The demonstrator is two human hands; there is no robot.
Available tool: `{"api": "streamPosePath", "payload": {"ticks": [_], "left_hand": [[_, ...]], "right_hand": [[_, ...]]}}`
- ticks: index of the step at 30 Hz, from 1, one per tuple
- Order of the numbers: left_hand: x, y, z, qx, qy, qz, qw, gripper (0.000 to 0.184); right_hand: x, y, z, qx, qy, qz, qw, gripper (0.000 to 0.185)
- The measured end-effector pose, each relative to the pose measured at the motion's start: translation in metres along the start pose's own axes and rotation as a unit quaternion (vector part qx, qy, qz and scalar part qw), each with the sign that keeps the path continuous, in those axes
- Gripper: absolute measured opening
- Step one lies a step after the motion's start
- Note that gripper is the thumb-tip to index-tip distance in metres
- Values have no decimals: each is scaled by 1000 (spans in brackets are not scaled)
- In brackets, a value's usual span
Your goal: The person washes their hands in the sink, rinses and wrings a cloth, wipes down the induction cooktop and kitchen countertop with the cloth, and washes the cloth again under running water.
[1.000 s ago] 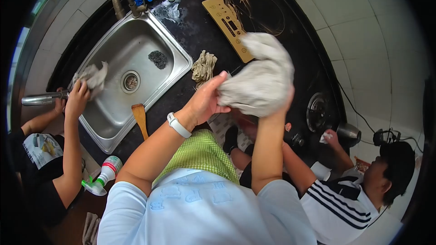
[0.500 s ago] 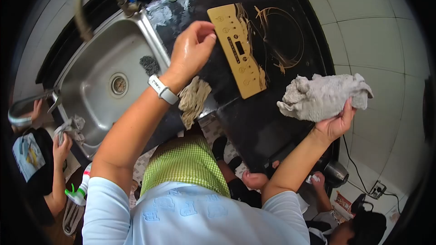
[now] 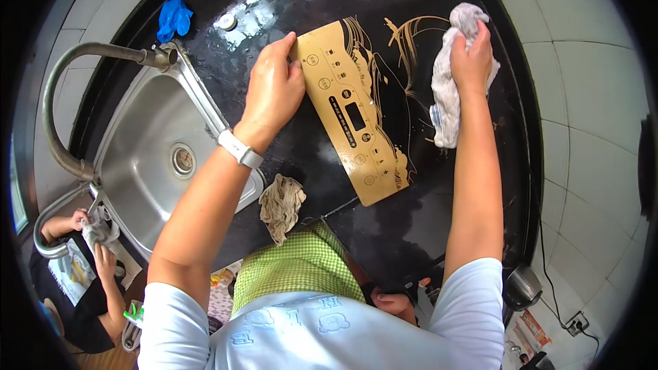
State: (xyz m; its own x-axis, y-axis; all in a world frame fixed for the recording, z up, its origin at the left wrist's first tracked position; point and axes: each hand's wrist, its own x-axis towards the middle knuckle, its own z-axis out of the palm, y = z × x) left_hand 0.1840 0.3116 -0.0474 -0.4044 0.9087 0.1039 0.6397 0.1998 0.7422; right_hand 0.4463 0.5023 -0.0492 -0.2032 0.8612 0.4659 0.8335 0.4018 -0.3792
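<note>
My left hand (image 3: 273, 85) is at the left edge of the cooktop's gold control panel (image 3: 353, 113), fingers bent against its upper corner, with no cloth in it. My right hand (image 3: 471, 62) grips a bunched grey-white cloth (image 3: 446, 96) and presses it on the black cooktop's right part, over the gold ring pattern. A crumpled beige cloth (image 3: 282, 207) lies on the counter between the sink and the panel, near my left forearm.
The steel sink (image 3: 147, 157) and its curved faucet (image 3: 51, 106) are at left. A blue glove-like item (image 3: 175, 19) and small white cap (image 3: 227, 22) lie behind. A co-worker (image 3: 86, 277) holds a cloth at lower left. A metal kettle-like object (image 3: 523, 288) stands at lower right.
My right hand has brought the cloth from the right side onto the cooktop. The view has shifted. My left hand, earlier on the cloth, is now at the panel's edge.
</note>
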Motion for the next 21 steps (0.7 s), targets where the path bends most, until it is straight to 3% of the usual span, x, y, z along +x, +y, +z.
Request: {"api": "streamPosePath", "payload": {"ticks": [5, 8, 9, 12, 15, 17, 21], "left_hand": [[4, 6, -4, -77, 11, -3, 997, 32], [4, 5, -1, -112, 13, -48, 992, 33], [4, 4, -1, -113, 12, -48, 992, 33], [8, 1, -8, -185, -52, -175, 966, 38], [8, -13, -6, -205, -22, -154, 966, 35], [9, -8, -3, -140, 45, -146, 978, 32], [16, 7, -13, -133, -23, -105, 985, 29]], "right_hand": [[-2, -47, 44, -16, 43, -153, 987, 48], [-37, -112, 35, 88, -64, -163, 981, 35], [-53, -132, 34, 116, -48, -191, 973, 36], [-99, -181, 9, 147, -139, -176, 963, 40], [-124, -171, -12, 168, -169, -157, 958, 37], [-135, -144, -40, 138, -166, -128, 968, 37], [-135, -47, -70, 23, -96, -39, 994, 42]]}}
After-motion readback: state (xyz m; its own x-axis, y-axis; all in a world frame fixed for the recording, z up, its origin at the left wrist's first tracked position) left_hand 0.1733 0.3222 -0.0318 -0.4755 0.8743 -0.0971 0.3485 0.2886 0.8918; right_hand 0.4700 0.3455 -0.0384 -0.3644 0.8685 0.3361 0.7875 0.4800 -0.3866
